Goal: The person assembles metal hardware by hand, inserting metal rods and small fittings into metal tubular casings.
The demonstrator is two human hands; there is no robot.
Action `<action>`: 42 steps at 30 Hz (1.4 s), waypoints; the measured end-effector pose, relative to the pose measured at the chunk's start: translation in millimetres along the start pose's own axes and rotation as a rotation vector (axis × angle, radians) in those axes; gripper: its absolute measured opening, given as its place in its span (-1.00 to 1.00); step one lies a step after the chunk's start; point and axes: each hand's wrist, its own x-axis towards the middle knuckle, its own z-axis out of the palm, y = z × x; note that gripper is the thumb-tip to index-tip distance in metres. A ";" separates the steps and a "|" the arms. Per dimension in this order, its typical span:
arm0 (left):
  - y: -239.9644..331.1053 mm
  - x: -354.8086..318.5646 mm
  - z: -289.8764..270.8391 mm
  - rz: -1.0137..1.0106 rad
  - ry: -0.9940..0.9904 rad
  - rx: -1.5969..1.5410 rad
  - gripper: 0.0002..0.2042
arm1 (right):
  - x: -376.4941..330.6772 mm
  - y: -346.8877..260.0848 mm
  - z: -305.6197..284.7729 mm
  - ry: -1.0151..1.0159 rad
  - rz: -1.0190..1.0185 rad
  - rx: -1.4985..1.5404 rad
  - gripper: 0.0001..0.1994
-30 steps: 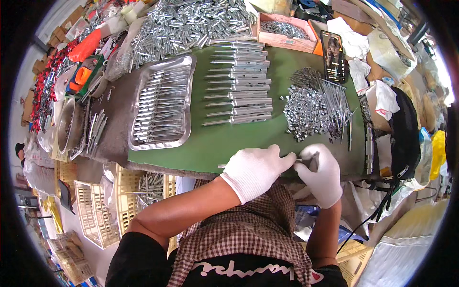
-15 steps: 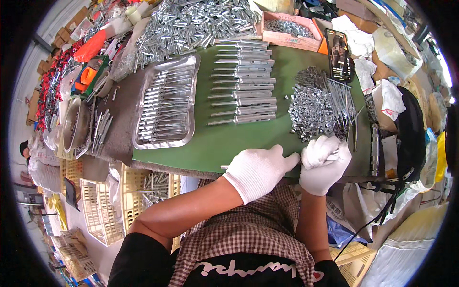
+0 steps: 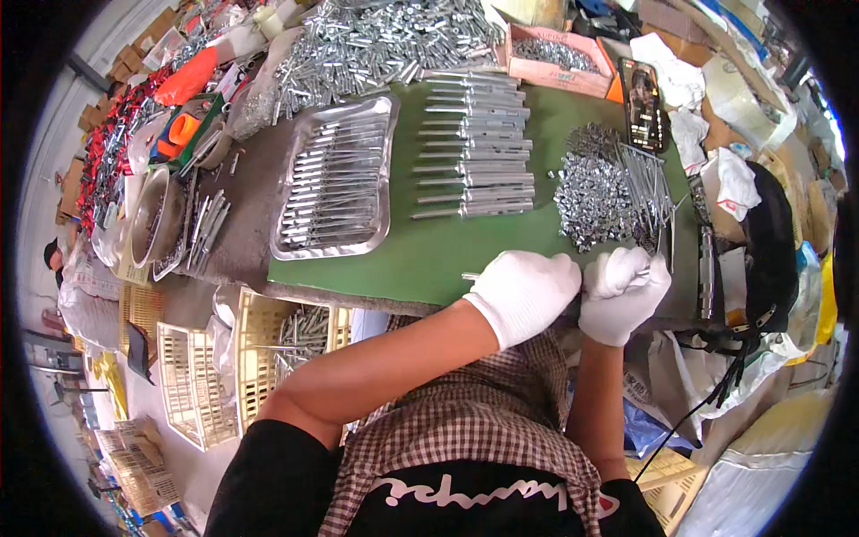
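Observation:
Both of my hands wear white knit gloves and are close together at the near edge of the green work mat point(image 3: 358, 277). My left hand point(image 3: 528, 297) is closed, back upward, around a thin metal rod point(image 3: 470, 277) whose end sticks out at its left side; the rest is hidden. Beside it, my right hand point(image 3: 625, 295) is closed with fingers curled in, and a sliver of metal shows between them, too small to name. Just beyond the right hand lie a heap of small shiny metal pieces point(image 3: 595, 201) and a bundle of thin metal pins point(image 3: 646, 183).
A row of metal tubes with thin rods point(image 3: 488, 170) lies mid-mat, left of the heap. Further left sits a metal tray point(image 3: 383, 201) of similar rods. Behind are a pile of metal tubes point(image 3: 385, 45), a pink box point(image 3: 559, 76) of small parts and a phone point(image 3: 644, 106).
The scene has shifted slightly right and up in view. Both hands stay closed and close together, and the right fingers have turned a little, showing a sliver of metal.

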 end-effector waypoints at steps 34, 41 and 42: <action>-44.1 -16.3 -42.9 0.045 -0.095 -0.052 -0.77 | -33.2 -16.5 33.8 0.020 0.272 -1.051 -0.64; -37.1 -22.3 -42.0 0.048 -0.017 -0.177 -0.72 | -33.8 -29.3 40.9 0.037 0.412 -1.033 -0.68; -37.8 -24.9 -39.5 0.041 0.010 -0.198 -0.68 | -34.5 -30.1 41.3 0.056 0.426 -1.052 -0.73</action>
